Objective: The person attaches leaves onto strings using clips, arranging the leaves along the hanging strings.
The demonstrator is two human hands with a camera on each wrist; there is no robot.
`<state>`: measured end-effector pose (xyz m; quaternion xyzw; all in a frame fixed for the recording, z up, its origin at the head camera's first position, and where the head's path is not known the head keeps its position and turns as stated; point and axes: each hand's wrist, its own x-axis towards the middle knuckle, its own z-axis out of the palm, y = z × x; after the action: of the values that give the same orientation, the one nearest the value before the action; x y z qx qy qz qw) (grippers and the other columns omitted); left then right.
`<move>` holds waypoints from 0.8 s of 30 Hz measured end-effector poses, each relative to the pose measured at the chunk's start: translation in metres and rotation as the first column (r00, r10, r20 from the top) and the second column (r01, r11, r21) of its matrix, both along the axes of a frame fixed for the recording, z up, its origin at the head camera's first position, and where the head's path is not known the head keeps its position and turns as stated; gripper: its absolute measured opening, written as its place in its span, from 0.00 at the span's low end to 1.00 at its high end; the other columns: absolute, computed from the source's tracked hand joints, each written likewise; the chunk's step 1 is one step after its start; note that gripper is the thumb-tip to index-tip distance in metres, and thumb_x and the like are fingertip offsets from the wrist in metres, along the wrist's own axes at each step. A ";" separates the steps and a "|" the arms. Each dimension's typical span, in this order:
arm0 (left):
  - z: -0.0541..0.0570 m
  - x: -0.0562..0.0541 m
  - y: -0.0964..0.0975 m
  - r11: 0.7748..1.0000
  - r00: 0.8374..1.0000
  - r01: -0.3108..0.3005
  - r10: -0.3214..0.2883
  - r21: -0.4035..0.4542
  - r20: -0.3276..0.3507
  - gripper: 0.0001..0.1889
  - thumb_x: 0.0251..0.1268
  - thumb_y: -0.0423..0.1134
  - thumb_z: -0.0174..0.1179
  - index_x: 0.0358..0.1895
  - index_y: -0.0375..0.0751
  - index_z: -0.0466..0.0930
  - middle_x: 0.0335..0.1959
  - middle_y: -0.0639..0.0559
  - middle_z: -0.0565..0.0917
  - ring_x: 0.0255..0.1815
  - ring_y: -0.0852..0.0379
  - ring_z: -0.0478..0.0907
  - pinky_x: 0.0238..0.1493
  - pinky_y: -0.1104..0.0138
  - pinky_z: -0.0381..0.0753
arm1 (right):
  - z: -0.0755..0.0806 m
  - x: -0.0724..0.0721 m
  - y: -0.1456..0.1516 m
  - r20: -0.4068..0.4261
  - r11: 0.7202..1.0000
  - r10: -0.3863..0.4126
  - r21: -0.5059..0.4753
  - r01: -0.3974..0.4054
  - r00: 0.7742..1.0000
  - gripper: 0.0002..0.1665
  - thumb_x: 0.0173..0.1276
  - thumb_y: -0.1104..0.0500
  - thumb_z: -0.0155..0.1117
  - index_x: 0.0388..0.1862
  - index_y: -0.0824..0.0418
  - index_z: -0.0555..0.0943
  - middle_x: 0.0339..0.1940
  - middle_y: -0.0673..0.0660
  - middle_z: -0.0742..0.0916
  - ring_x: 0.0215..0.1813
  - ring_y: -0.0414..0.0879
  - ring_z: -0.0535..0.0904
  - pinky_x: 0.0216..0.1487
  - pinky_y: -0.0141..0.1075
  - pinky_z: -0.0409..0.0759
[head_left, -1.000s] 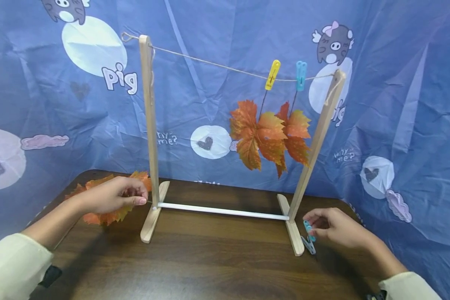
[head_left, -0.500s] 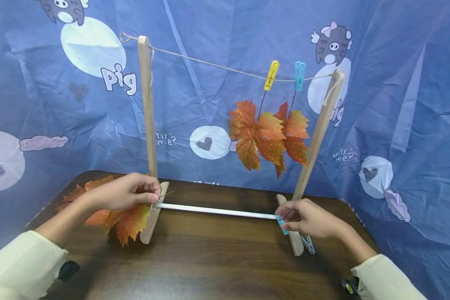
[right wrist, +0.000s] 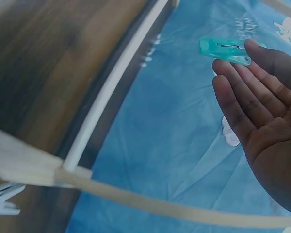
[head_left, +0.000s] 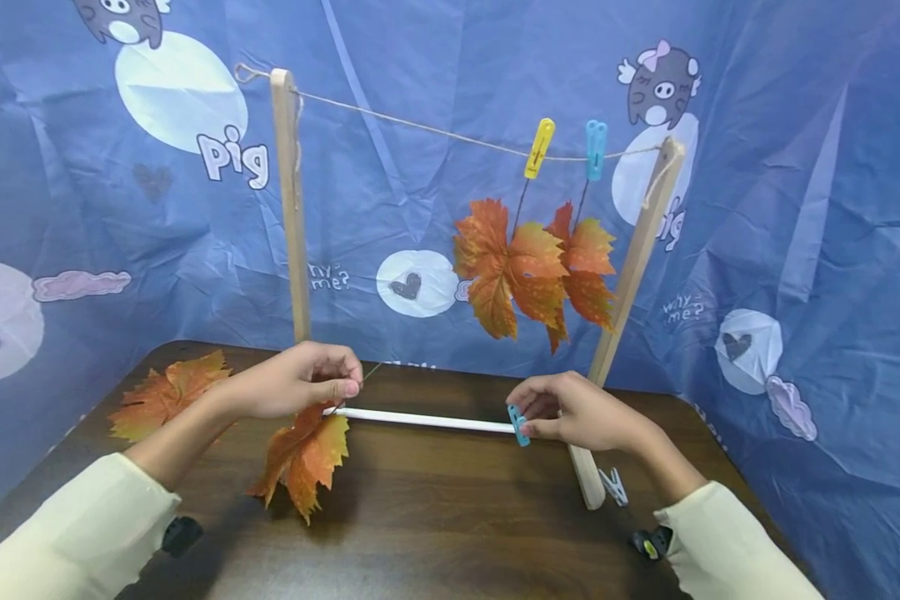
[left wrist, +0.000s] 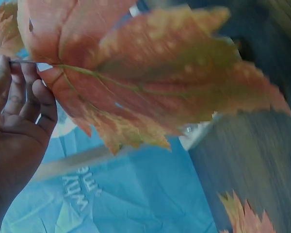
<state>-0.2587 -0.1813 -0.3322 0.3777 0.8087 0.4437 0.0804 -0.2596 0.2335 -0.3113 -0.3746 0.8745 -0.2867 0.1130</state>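
Observation:
My left hand (head_left: 300,382) pinches the thin stem of an orange and yellow artificial leaf (head_left: 311,462), which hangs below the fingers in front of the rack's left foot. In the left wrist view the leaf (left wrist: 145,82) spreads wide past the fingertips. Between thumb and fingers my right hand (head_left: 581,412) pinches a blue clothespin (head_left: 518,425), level with the white bar (head_left: 427,419). The clothespin (right wrist: 225,50) shows up close in the right wrist view. Two leaves (head_left: 510,267) hang from the string (head_left: 420,127), one under a yellow clothespin (head_left: 540,148), the other under a blue one.
The wooden rack's left post (head_left: 288,200) and right post (head_left: 637,258) carry the string. Another orange leaf (head_left: 168,396) lies on the table (head_left: 450,517) at the left. A pale clothespin (head_left: 613,487) lies beside the right foot. A blue printed cloth (head_left: 420,200) stands behind.
My left hand has moved right, drawing the leaf away from the one on the table. My right hand has lifted the blue clothespin from beside the right foot and carried it left.

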 end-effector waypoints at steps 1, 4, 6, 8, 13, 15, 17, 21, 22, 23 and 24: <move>0.000 -0.001 0.003 1.000 1.000 0.000 0.000 0.014 0.003 0.05 0.78 0.38 0.57 0.41 0.42 0.78 0.27 0.49 0.77 0.28 0.55 0.74 0.28 0.64 0.76 | 0.002 0.000 -0.003 -0.004 1.000 0.005 -0.005 -0.005 1.000 0.17 0.71 0.63 0.70 0.57 0.61 0.82 0.45 0.50 0.89 0.49 0.42 0.86 0.51 0.35 0.84; 0.000 -0.003 0.011 0.999 1.000 -0.006 0.004 0.054 0.022 0.05 0.79 0.37 0.56 0.42 0.41 0.77 0.27 0.47 0.78 0.28 0.52 0.76 0.25 0.60 0.79 | 0.007 -0.002 -0.012 -0.022 1.000 0.023 -0.018 -0.024 0.999 0.17 0.71 0.63 0.70 0.57 0.62 0.82 0.46 0.51 0.89 0.50 0.42 0.86 0.52 0.35 0.84; 0.001 -0.004 0.016 0.997 0.999 -0.018 0.016 0.075 0.028 0.05 0.79 0.37 0.56 0.42 0.41 0.77 0.28 0.46 0.79 0.28 0.50 0.76 0.24 0.59 0.79 | 0.011 -0.002 -0.017 -0.038 0.999 0.032 -0.020 -0.033 0.999 0.17 0.71 0.63 0.70 0.58 0.62 0.82 0.46 0.51 0.89 0.50 0.43 0.86 0.52 0.34 0.84; 0.002 -0.005 0.021 0.995 0.999 -0.038 0.036 0.092 0.023 0.04 0.79 0.37 0.57 0.42 0.41 0.78 0.29 0.46 0.80 0.28 0.51 0.76 0.25 0.61 0.79 | 0.016 -0.003 -0.023 -0.046 0.999 0.036 -0.022 -0.037 0.998 0.18 0.71 0.62 0.70 0.58 0.62 0.82 0.46 0.51 0.89 0.51 0.43 0.86 0.52 0.34 0.83; 0.003 -0.010 0.033 0.984 0.995 -0.097 0.096 0.146 0.014 0.03 0.78 0.35 0.58 0.42 0.40 0.78 0.29 0.45 0.81 0.30 0.53 0.78 0.27 0.64 0.77 | 0.029 -0.003 -0.033 -0.052 0.999 0.028 -0.022 -0.029 0.998 0.18 0.71 0.63 0.70 0.58 0.61 0.82 0.47 0.51 0.89 0.51 0.43 0.86 0.54 0.35 0.83; 0.003 -0.013 0.037 0.979 0.993 -0.117 0.115 0.169 0.020 0.03 0.77 0.33 0.58 0.42 0.37 0.78 0.30 0.41 0.82 0.30 0.52 0.79 0.29 0.63 0.79 | 0.033 -0.002 -0.035 -0.056 0.999 0.027 -0.024 -0.028 0.998 0.18 0.71 0.64 0.69 0.58 0.61 0.82 0.47 0.51 0.89 0.52 0.43 0.86 0.54 0.35 0.83; 0.003 -0.015 0.040 0.973 0.991 -0.135 0.133 0.190 0.025 0.04 0.77 0.33 0.58 0.43 0.35 0.78 0.30 0.38 0.82 0.31 0.52 0.79 0.30 0.63 0.80 | 0.036 -0.002 -0.038 -0.053 0.999 0.031 -0.029 -0.032 0.998 0.18 0.71 0.64 0.70 0.59 0.61 0.82 0.47 0.52 0.89 0.52 0.43 0.86 0.55 0.36 0.83; 0.004 -0.020 0.045 0.964 0.986 -0.167 0.167 0.205 0.017 0.05 0.77 0.34 0.58 0.45 0.34 0.78 0.32 0.36 0.83 0.31 0.50 0.80 0.33 0.61 0.82 | 0.041 -0.002 -0.044 -0.043 0.998 0.045 -0.035 -0.046 0.998 0.18 0.71 0.63 0.70 0.59 0.61 0.82 0.48 0.53 0.89 0.52 0.44 0.86 0.55 0.35 0.83; 0.005 -0.020 0.046 0.962 0.984 -0.176 0.177 0.209 0.015 0.05 0.77 0.34 0.58 0.45 0.35 0.78 0.32 0.37 0.83 0.32 0.50 0.81 0.34 0.61 0.82 | 0.042 -0.002 -0.045 -0.045 0.998 0.049 -0.034 -0.051 0.998 0.19 0.71 0.63 0.70 0.59 0.61 0.81 0.48 0.53 0.89 0.52 0.44 0.87 0.55 0.35 0.83; 0.006 -0.022 0.048 0.959 0.982 -0.187 0.189 0.213 0.011 0.05 0.78 0.34 0.58 0.45 0.35 0.78 0.32 0.38 0.83 0.32 0.50 0.81 0.34 0.61 0.82 | 0.044 -0.002 -0.047 -0.051 0.998 0.052 -0.030 -0.054 0.997 0.19 0.71 0.63 0.70 0.59 0.61 0.81 0.48 0.53 0.89 0.52 0.44 0.87 0.55 0.35 0.83; 0.007 -0.023 0.049 0.956 0.980 -0.197 0.200 0.219 0.009 0.05 0.78 0.34 0.58 0.45 0.35 0.78 0.31 0.39 0.83 0.32 0.50 0.81 0.35 0.61 0.83 | 0.046 -0.002 -0.049 -0.057 0.998 0.056 -0.027 -0.058 0.997 0.19 0.71 0.63 0.70 0.59 0.62 0.81 0.48 0.53 0.89 0.52 0.44 0.87 0.55 0.35 0.83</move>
<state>-0.2814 -0.1326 -0.3257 0.3043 0.7892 0.5334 -0.0119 -0.2613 0.1846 -0.2653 -0.4088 0.8621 -0.2854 0.0912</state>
